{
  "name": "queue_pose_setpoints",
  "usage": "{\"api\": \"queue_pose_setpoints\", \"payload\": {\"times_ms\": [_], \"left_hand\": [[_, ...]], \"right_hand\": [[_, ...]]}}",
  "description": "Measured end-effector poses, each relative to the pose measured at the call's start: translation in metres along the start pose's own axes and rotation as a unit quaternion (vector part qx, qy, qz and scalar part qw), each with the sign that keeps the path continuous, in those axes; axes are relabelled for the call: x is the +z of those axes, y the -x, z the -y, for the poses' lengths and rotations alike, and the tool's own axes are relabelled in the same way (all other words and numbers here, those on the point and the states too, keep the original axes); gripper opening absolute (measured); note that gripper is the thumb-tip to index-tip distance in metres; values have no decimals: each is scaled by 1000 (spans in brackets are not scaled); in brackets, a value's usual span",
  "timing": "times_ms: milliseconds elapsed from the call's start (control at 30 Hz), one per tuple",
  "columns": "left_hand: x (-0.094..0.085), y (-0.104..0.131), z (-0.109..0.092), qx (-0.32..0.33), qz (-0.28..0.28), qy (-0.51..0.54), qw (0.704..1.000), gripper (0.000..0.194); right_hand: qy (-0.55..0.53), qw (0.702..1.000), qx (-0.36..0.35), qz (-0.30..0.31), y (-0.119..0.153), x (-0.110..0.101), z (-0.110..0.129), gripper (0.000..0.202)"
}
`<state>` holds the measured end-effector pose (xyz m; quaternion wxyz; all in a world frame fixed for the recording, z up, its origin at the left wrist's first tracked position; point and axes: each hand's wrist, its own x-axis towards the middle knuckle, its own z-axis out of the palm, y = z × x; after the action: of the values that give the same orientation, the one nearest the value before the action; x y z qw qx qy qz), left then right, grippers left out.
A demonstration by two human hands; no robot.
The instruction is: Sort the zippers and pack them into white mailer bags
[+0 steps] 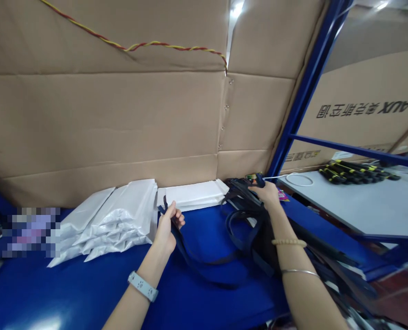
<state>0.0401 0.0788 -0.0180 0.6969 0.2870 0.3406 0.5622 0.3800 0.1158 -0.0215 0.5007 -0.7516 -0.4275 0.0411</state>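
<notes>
My left hand (169, 224) is closed round the end of a dark navy strap (190, 261), and a short tip sticks up above the fingers. From there the strap loops down over the blue tabletop toward the right. My right hand (267, 195) is at the far end of a heap of dark straps and fabric (259, 238), its fingers closed on a dark strap end at the top of the heap. My right forearm hides part of the heap.
White plastic packets (121, 220) are stacked at left, with flat white packets (193, 195) by the cardboard wall (121, 114). A blue metal post (303, 96) rises at right. Beyond it, a white table (348, 206) holds black-and-yellow bundled items (355, 172) and a white cable (300, 178).
</notes>
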Motion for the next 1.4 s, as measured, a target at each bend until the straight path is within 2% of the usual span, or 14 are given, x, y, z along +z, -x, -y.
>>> {"api": "queue_pose_setpoints", "payload": {"times_ms": [67,200,333,533,633,700,800,867,933,1067,1167,1233,1400], "left_hand": [[-1,0,0,-6,6,10,1000,40],[-1,-1,0,-22,6,4,1000,41],[-1,0,0,-20,1,3,1000,41],[-2,-1,1,-12,6,19,1000,39],[-3,-2,2,-23,26,30,999,39],[-3,-2,3,-31,34,33,998,31],[-1,0,4,-46,22,23,998,17],[1,3,5,-57,34,12,998,20],[3,6,5,-58,73,6,996,26],[9,11,5,-56,130,15,990,34],[9,9,3,-41,68,37,996,31],[7,6,2,-22,16,45,999,27],[0,0,-4,20,12,47,999,27]], "right_hand": [[99,995,16,26,-6,11,-5,34],[210,974,34,83,-10,25,-6,46],[258,962,60,65,-7,28,-7,48],[277,958,50,56,3,27,-2,47],[261,964,38,45,5,23,4,41],[222,974,15,53,6,18,11,35],[108,992,-30,64,10,11,29,34],[12,996,-55,72,20,9,45,38],[-75,989,-78,106,36,10,65,40],[-170,944,-146,242,81,21,103,31],[-158,906,-207,335,111,29,121,21],[-138,889,-230,371,125,34,126,17],[-116,863,-266,413,140,40,127,12]]}}
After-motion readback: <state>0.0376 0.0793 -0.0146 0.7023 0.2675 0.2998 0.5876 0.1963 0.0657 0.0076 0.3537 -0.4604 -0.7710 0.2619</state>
